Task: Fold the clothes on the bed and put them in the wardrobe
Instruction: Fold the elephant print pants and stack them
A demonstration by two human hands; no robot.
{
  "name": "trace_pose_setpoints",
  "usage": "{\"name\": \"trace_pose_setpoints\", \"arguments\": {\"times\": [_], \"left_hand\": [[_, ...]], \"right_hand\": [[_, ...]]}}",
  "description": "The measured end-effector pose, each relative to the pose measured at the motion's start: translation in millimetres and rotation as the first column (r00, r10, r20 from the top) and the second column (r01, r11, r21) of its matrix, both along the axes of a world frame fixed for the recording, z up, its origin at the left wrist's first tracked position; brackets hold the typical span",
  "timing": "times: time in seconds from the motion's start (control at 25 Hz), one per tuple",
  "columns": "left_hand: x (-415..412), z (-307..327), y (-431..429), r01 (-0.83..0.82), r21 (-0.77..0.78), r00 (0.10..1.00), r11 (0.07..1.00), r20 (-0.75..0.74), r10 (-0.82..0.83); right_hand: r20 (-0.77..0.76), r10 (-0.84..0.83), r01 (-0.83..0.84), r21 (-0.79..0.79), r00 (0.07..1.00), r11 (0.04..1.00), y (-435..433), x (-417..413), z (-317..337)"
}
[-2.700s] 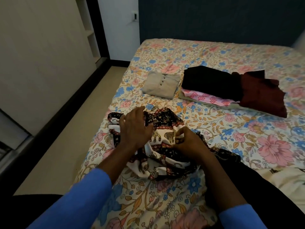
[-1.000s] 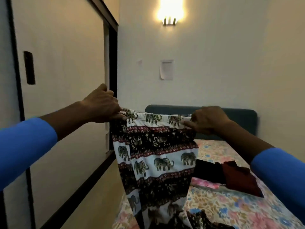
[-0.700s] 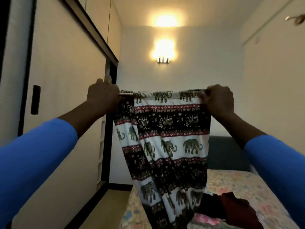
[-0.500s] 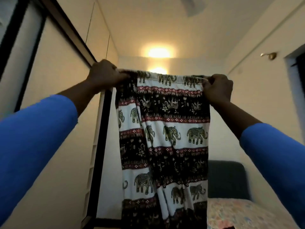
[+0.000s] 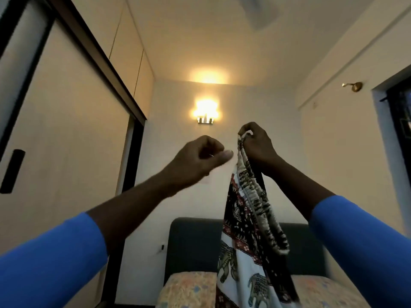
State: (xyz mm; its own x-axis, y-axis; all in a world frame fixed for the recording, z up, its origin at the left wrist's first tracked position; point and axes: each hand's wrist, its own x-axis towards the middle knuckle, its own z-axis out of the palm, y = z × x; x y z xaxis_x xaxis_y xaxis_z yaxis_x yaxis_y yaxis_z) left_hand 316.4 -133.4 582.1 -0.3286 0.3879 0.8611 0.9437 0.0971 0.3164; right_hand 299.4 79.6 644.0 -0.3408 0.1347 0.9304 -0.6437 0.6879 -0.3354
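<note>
Trousers (image 5: 244, 241) of black-and-white elephant-print cloth hang over the floral bed (image 5: 189, 290), waistband bunched in the right hand (image 5: 255, 147); left hand (image 5: 198, 158) curled, empty, just beside. Best align the legs evenly before laying them down.

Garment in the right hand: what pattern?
The garment shows elephants on black, white, red bands; head view.

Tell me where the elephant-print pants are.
Head view, right of centre: the elephant-print pants hang from the right hand, in front of the dark headboard.
</note>
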Motion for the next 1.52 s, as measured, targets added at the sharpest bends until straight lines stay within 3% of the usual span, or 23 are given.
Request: {"name": "trace_pose_setpoints", "arguments": {"times": [0.16,0.24,0.32,0.4,0.56,0.64,0.72,0.84,0.92,1.0,1.04,1.12,1.16,1.2,1.28,1.4,1.44,1.52], "left_hand": [[-13.2,-59.1,26.5,-0.253,-0.113,0.929,0.961,-0.304,0.209],[-19.5,-85.6,29.7,-0.448,-0.093,0.783,0.889,-0.522,0.34],[-16.6,-111.2,34.8,-0.456,-0.013,0.69,0.89,-0.636,0.345],[-7.4,-135.5,46.0,-0.387,-0.019,0.779,0.922,-0.542,0.316],[-13.7,-147.5,47.9,-0.339,0.129,0.938,0.932,-0.032,0.345],[-24.3,-133.4,19.3,-0.237,0.181,0.94,0.954,0.291,0.178],[-32.9,-116.1,-19.8,-0.104,0.071,0.879,0.992,0.474,0.058],[-39.8,-88.8,-75.5,-0.078,-0.256,0.859,0.963,0.473,0.195],[-45.3,-64.5,-103.4,-0.112,-0.322,0.833,0.94,0.486,0.266],[-51.6,-42.6,-122.3,-0.026,-0.274,0.798,0.961,0.573,0.185],[-56.0,-36.1,-126.9,0.046,-0.208,0.768,0.977,0.632,0.099],[-78.0,-35.9,-126.2,0.169,-0.071,0.691,0.983,0.72,-0.067],[-96.5,-44.3,-119.0,0.179,-0.059,0.65,0.982,0.756,-0.073],[-117.5,-57.8,-106.7,0.149,-0.099,0.617,0.984,0.787,-0.014],[-164.5,-94.7,-76.6,-0.111,-0.226,0.57,0.968,0.783,0.248],[-216.9,-183.8,-22.5,-0.579,-0.151,0.546,0.801,0.658,0.518],[-221.0,-219.9,-5.0,-0.624,-0.112,0.548,0.773,0.642,0.536],[-210.0,-309.5,27.2,-0.575,-0.113,0.554,0.81,0.675,0.488]], "right_hand": [[-0.065,-0.117,0.123,0.11,0.991,0.986,-12.0,-1.9,-1.3],[-0.059,-0.192,0.198,0.116,0.98,0.973,-15.4,-5.7,-4.8],[-0.04,-0.301,0.304,0.105,0.953,0.947,-18.2,-13.5,-7.4],[-0.023,-0.387,0.388,0.046,0.922,0.92,-18.5,-23.4,-9.0],[0.036,-0.401,0.401,0.025,0.915,0.916,-15.7,-32.7,-13.2],[0.026,-0.404,0.4,0.102,0.914,0.911,-5.2,-22.8,-19.9],[0.008,-0.419,0.415,0.133,0.908,0.9,11.0,-9.6,-33.7],[0.027,-0.308,0.298,0.187,0.951,0.936,30.5,5.9,-64.7],[0.29,-0.102,0.017,0.283,0.952,0.959,34.7,19.9,-82.4],[0.628,0.078,-0.275,0.223,0.774,0.935,43.3,32.8,-92.7],[0.722,0.187,-0.397,0.13,0.666,0.909,52.4,30.9,-94.0],[0.752,0.438,-0.553,-0.118,0.492,0.825,74.2,12.1,-98.1],[0.742,0.517,-0.57,-0.222,0.427,0.791,82.5,-6.2,-105.5],[0.746,0.539,-0.537,-0.292,0.39,0.792,88.6,-30.7,-119.8],[0.761,0.509,-0.316,-0.406,0.402,0.857,94.4,-87.1,-163.1],[0.689,0.509,-0.023,-0.583,0.516,0.812,87.6,-150.1,-259.1],[0.658,0.509,0.024,-0.625,0.554,0.78,82.1,-159.3,-295.9],[0.632,0.506,0.077,-0.666,0.588,0.742,61.8,-156.0,-386.6]]}}
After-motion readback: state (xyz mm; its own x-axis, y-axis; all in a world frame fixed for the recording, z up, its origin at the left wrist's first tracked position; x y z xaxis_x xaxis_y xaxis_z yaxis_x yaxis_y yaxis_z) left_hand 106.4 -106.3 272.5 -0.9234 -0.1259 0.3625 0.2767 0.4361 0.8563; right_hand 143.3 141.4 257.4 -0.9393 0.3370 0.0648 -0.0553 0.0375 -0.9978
